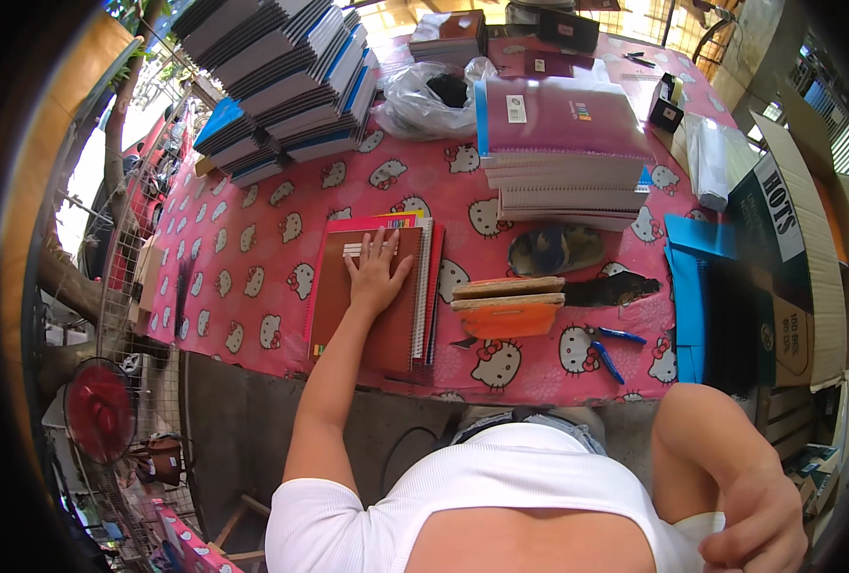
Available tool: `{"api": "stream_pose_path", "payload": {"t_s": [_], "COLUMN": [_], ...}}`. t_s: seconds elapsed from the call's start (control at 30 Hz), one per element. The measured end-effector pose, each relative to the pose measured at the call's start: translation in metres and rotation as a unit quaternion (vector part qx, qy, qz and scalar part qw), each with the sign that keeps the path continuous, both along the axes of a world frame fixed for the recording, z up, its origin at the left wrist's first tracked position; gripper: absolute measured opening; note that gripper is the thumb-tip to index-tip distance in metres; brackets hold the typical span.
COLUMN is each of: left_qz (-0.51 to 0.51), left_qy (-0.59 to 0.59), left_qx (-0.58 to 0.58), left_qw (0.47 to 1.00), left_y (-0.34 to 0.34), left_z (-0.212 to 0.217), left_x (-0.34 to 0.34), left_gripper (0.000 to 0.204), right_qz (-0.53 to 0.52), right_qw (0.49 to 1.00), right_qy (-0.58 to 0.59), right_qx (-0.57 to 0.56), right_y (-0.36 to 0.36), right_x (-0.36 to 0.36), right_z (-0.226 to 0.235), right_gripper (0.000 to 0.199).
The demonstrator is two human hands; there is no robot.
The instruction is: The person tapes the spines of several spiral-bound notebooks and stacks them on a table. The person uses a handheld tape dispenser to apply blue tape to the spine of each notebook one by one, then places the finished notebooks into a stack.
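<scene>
"Cataloguing the notebook stack (pixel 392 336): where does it lie?"

"On the pink tabletop (pixel 204 306), brown notebook uppermost."

"Left hand (pixel 376 285)?"

"Palm down atop the stack, fingers extended, grip unclenched."

"Right hand (pixel 759 520)?"

"Well right of the stack, and nearer; fingers curled, grip contents impossible to tell."

"Other items?"

"One orange-faced block (pixel 506 320), just right of the stack; one blue-handled tool (pixel 609 363), farther right; one purple-topped notebook pile (pixel 563 119), beyond and right."
</scene>
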State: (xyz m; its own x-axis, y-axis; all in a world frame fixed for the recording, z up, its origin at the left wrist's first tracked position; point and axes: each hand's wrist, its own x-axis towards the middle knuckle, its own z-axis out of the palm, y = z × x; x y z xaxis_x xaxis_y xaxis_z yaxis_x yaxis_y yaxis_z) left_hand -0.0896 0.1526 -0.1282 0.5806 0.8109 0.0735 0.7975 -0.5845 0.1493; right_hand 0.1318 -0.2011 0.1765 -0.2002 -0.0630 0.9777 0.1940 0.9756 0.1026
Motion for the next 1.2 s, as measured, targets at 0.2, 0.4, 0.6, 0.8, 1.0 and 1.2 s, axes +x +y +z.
{"api": "stream_pose_path", "payload": {"t_s": [0.2,0.4,0.6,0.8,1.0,1.2], "left_qz": [0.007,0.039,-0.182,-0.253,-0.245,-0.076], "left_qy": [-0.006,-0.098,-0.063,-0.069,-0.208,-0.441], "left_qx": [-0.014,0.021,-0.115,-0.098,-0.178,-0.016], "left_qw": [1.0,0.994,0.975,0.96,0.93,0.894], "left_y": [0.001,-0.041,-0.131,-0.148,-0.136,-0.071], "left_z": [0.0,0.032,0.092,0.069,0.081,0.084], "left_x": [-0.004,0.017,0.101,0.124,0.132,0.153], "left_gripper": [0.069,0.09,0.077,0.059,0.052,0.043], "right_qz": [0.054,0.025,-0.375,-0.424,-0.271,-0.193], "right_qw": [0.998,0.99,0.615,0.673,0.741,0.706], "right_qy": [-0.031,-0.061,-0.484,-0.457,-0.408,-0.403], "right_qx": [0.014,-0.123,-0.497,-0.398,-0.459,-0.549], "right_y": [0.014,0.083,0.268,0.315,0.331,0.356], "right_x": [0.016,0.05,0.098,0.121,0.145,0.159], "right_z": [0.001,-0.015,-0.065,-0.133,-0.114,-0.107], "right_gripper": [0.044,0.046,0.048,0.023,0.034,0.041]}}
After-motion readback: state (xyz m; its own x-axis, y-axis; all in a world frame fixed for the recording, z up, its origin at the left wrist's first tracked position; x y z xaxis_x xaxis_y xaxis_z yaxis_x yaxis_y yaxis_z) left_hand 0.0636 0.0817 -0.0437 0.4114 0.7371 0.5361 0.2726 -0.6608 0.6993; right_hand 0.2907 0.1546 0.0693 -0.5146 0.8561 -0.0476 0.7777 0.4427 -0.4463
